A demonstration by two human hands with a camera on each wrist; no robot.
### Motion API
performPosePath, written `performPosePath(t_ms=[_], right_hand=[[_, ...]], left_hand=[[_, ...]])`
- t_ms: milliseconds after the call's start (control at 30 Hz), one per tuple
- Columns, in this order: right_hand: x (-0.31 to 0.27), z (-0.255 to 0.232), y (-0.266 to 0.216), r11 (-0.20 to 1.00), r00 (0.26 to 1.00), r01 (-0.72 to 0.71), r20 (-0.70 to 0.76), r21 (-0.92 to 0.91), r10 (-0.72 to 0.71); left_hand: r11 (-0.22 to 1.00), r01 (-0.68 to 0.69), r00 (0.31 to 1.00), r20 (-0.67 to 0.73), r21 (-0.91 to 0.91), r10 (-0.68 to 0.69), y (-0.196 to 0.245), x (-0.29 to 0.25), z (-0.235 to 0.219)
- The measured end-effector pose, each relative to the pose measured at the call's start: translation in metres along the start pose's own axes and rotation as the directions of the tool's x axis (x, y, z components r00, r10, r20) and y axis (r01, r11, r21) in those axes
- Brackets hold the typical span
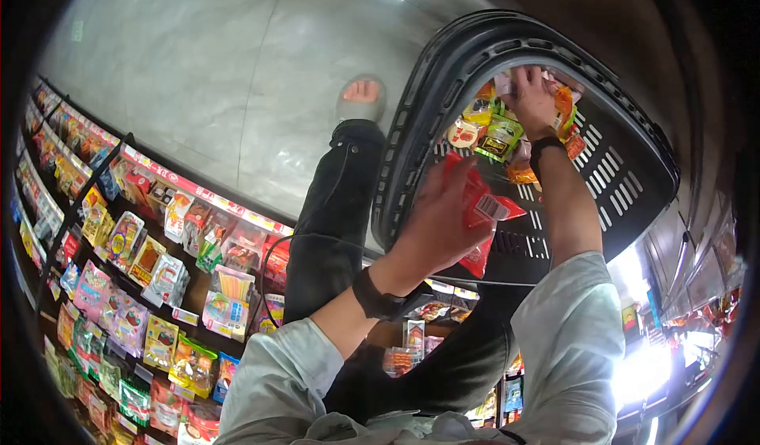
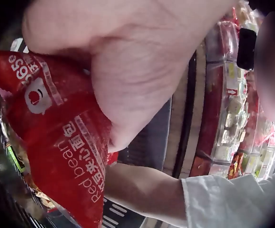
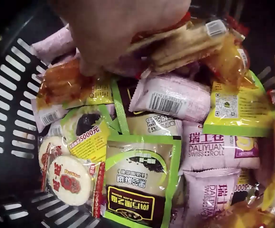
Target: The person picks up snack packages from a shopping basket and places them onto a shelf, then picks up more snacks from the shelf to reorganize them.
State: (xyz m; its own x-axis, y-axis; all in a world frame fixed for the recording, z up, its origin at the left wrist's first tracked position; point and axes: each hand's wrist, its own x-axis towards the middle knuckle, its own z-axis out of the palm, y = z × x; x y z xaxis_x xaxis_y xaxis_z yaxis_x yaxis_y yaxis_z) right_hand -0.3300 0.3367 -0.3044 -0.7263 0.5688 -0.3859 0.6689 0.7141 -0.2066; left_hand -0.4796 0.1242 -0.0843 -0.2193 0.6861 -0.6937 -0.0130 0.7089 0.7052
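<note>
My left hand (image 1: 434,222) grips a red plastic packet of red bean bread (image 2: 56,137), held above the near end of a black slotted shopping basket (image 1: 633,140). Its lettering and a cartoon face show in the left wrist view. At the far end of the basket, my right hand (image 1: 532,104) reaches down among snack packs, and its fingertips are hidden there. Around it lie pink Swiss roll packs (image 3: 208,142), a green-edged black sesame pack (image 3: 142,185), a round white cracker pack (image 3: 71,180) and an orange-brown pack (image 3: 61,83). I cannot tell whether the right fingers hold anything.
Shelves of colourful snack bags (image 1: 158,287) run along the left, edged by a red price strip (image 1: 206,184). Grey floor (image 1: 214,73) stretches beyond them. A dark-trousered leg (image 1: 317,215) stands beside the basket, and a thin cable (image 1: 340,239) crosses in front of it.
</note>
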Motion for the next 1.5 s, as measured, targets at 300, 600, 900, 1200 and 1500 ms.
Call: performPosePath(t_ms=[300, 600, 900, 1200, 1500], right_hand=[[-0.028, -0.012, -0.007, 0.901, 0.998, 0.014, -0.056, 0.433, 0.011], [-0.022, -0.042, -0.064, 0.917, 0.875, 0.062, 0.421, 0.394, -0.24], [0.006, 0.022, -0.072, 0.94, 0.904, 0.072, 0.376, 0.333, -0.202], [-0.011, -0.005, -0.063, 0.82, 0.957, -0.118, 0.285, 0.56, -0.057], [-0.142, -0.198, -0.049, 0.231, 0.902, -0.408, 0.351, 0.883, 0.252]], left_hand=[[0.999, 0.031, 0.999, 0.022, 0.014, -0.032, -0.001, 0.005, 0.001], [0.999, 0.036, 0.999, 0.018, 0.012, -0.037, 0.001, 0.01, -0.003], [1.0, 0.015, 1.0, 0.002, 0.023, -0.015, -0.004, 0.011, -0.001], [1.0, 0.01, 1.0, -0.007, 0.013, -0.009, 0.0, 0.009, -0.007], [0.95, -0.131, 0.968, 0.17, -0.284, 0.185, -0.022, -0.001, -0.014]])
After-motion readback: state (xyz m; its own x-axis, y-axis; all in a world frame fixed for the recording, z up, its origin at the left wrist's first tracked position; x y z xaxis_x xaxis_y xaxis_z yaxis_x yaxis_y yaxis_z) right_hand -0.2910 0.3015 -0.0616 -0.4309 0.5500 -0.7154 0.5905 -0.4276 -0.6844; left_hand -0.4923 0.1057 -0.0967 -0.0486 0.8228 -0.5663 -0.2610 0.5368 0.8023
